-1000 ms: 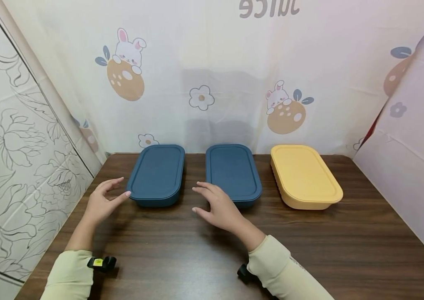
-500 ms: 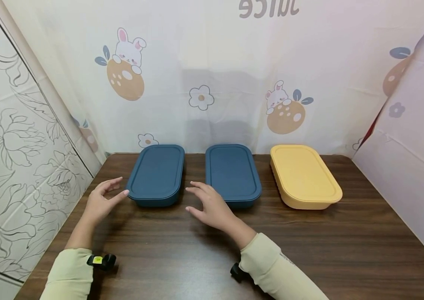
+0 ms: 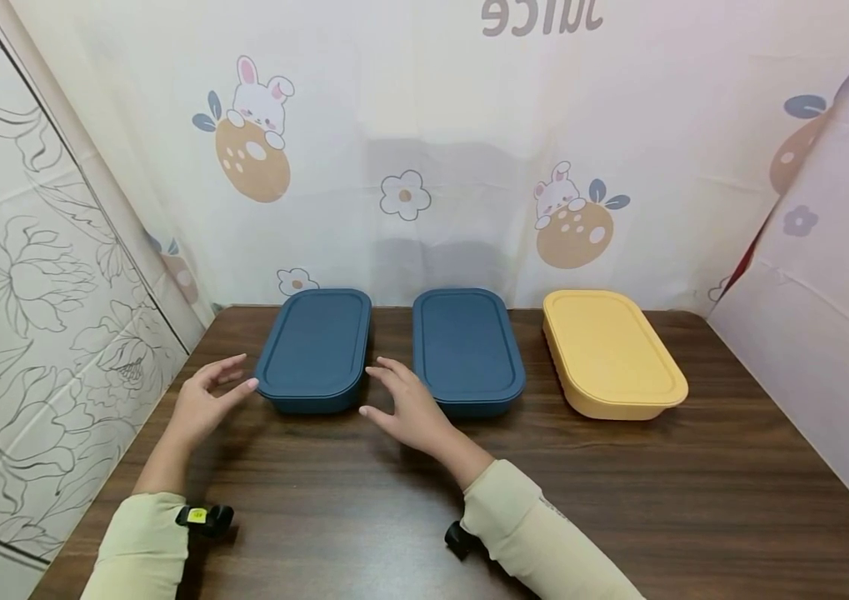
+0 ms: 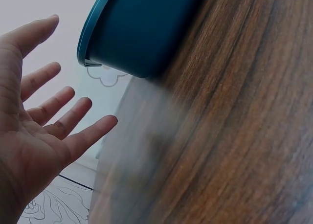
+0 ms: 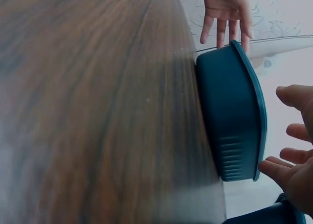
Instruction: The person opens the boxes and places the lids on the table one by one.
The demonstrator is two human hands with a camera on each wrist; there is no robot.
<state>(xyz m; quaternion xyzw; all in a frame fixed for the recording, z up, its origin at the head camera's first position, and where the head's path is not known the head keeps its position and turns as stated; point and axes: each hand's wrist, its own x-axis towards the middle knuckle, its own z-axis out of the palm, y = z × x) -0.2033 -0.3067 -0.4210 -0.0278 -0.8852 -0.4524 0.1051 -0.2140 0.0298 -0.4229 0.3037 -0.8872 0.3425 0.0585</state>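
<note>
Two dark blue lidded food containers stand on the brown wooden table (image 3: 304, 500). Beside the left blue container (image 3: 315, 346) is my left hand (image 3: 202, 400), thumb tip right at its near left corner. That hand's fingers are spread in the left wrist view, with nothing in the palm. My right hand (image 3: 412, 408) reaches into the gap between the two blue containers, fingers relaxed and pointing at the left one's right side. It overlaps the edge of the middle blue container (image 3: 469, 346) in the head view. In the right wrist view, the left container's ribbed side (image 5: 230, 155) faces my right fingers.
A yellow lidded container (image 3: 615, 354) stands on the right side of the table. Behind the table hangs a pale curtain (image 3: 461, 108) printed with rabbits and flowers. A white panel with flower line drawings (image 3: 34, 275) borders the left side.
My right hand has moved left, from over the middle blue container toward the left one. My left hand has stayed nearly still, and the containers have not moved.
</note>
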